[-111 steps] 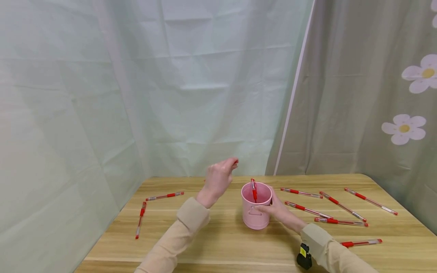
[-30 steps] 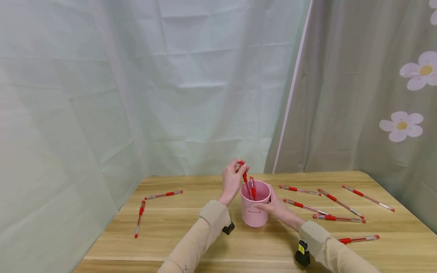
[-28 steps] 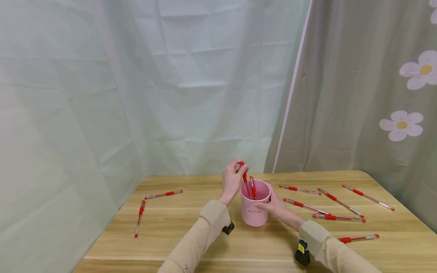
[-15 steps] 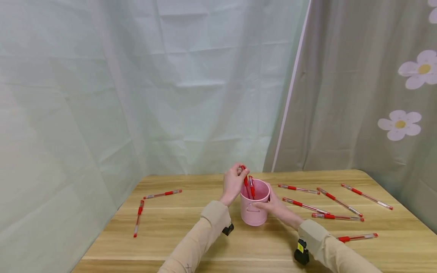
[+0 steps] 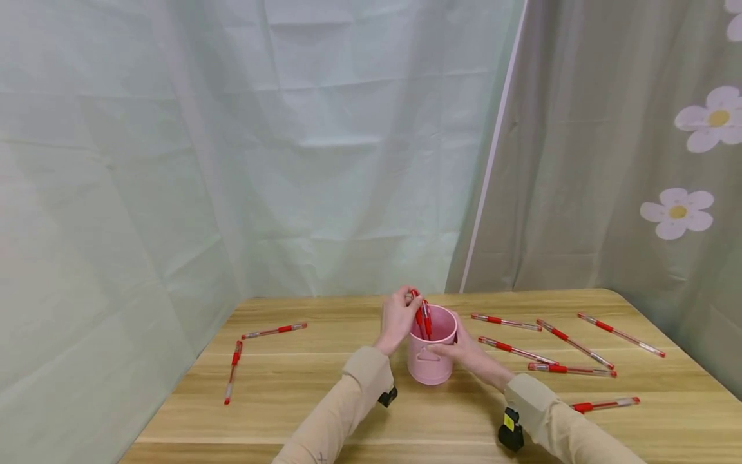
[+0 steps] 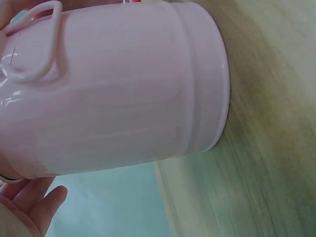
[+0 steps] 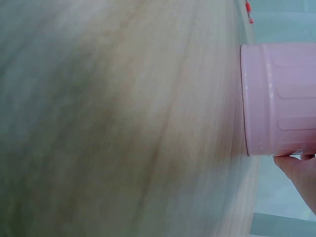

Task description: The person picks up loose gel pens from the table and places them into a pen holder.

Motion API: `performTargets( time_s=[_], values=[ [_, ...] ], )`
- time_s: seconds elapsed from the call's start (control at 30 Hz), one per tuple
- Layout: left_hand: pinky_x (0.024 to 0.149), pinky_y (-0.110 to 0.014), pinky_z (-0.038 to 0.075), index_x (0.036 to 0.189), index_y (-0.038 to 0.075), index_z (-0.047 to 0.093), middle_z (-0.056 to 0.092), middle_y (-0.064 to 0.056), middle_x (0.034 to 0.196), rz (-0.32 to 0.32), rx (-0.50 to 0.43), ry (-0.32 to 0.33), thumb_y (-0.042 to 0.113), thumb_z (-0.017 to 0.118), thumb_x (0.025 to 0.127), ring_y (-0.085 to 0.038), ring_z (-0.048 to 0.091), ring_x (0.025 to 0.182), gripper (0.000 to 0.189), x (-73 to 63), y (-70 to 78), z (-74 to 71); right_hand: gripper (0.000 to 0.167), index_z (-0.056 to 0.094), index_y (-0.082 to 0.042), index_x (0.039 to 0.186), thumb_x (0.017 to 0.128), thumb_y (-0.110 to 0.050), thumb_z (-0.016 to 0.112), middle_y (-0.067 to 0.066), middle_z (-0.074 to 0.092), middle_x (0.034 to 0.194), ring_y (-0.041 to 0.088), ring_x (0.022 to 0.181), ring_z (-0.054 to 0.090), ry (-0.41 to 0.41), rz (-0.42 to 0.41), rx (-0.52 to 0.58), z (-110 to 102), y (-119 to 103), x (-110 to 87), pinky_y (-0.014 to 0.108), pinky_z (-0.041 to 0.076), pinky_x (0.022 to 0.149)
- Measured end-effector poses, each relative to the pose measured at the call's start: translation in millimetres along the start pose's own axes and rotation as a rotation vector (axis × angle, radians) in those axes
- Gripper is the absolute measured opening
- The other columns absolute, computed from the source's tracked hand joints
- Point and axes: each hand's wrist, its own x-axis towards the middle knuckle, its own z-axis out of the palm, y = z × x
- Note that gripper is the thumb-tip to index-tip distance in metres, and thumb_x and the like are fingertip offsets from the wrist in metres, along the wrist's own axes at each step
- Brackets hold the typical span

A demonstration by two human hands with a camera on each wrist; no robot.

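My left hand (image 5: 399, 317) is over the left rim of a pink bucket (image 5: 428, 367) and pinches the top of a red gel pen (image 5: 419, 317), whose lower part is inside. A second red pen (image 5: 427, 316) leans in the bucket beside it. My right hand (image 5: 471, 356) grips the bucket's right side, with the thumb across the front near the small wire handle. The bucket stands upright on the table. The left wrist view shows the bucket wall (image 6: 108, 98) up close. In the right wrist view, right-hand fingers (image 7: 296, 173) touch the bucket (image 7: 284, 98).
Several red pens lie on the wooden table (image 5: 324, 386) at right, among them a far one (image 5: 621, 334) and a near one (image 5: 605, 405) partly behind the right sleeve. At left lie two more, one slanted (image 5: 274, 330) and one lengthwise (image 5: 233, 372). Curtains hang behind.
My left hand came rightward to the bucket with a pen, then lowered it further inside over the last second. My right hand keeps holding the bucket.
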Motion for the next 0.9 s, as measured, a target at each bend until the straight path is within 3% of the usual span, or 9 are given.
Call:
performTargets(
  time_s=[0.47, 0.7, 0.9],
  values=[
    [0.048, -0.022, 0.041, 0.089, 0.006, 0.064, 0.056, 0.003, 0.065, -0.024, 0.026, -0.026, 0.014, 0.061, 0.087, -0.010, 0.047, 0.057, 0.008, -5.6, -1.0, 2.3, 0.078, 0.024, -0.010, 0.136, 0.076, -0.020, 0.073, 0.012, 0.037, 0.129, 0.029, 0.116, 0.037, 0.038, -0.002, -0.007, 2.2, 0.6, 1.4, 0.043, 0.037, 0.091],
    [0.055, -0.023, 0.044, 0.088, 0.009, 0.067, 0.060, 0.004, 0.072, -0.040, 0.064, -0.025, 0.017, 0.059, 0.087, -0.010, 0.053, 0.064, 0.012, -5.6, -1.9, 2.2, 0.076, 0.024, -0.008, 0.135, 0.077, -0.015, 0.072, 0.014, 0.037, 0.129, 0.030, 0.116, 0.038, 0.013, -0.039, 0.029, 2.9, 3.1, 1.1, 0.042, 0.034, 0.092],
    [0.055, -0.023, 0.045, 0.089, 0.008, 0.066, 0.061, 0.003, 0.073, -0.053, 0.051, -0.042, 0.018, 0.060, 0.086, -0.009, 0.055, 0.065, 0.012, -5.5, -1.8, 0.8, 0.075, 0.023, -0.010, 0.136, 0.078, -0.018, 0.071, 0.013, 0.036, 0.130, 0.030, 0.117, 0.037, 0.009, -0.019, 0.017, 1.9, 2.3, 0.3, 0.043, 0.034, 0.093]
  ],
)
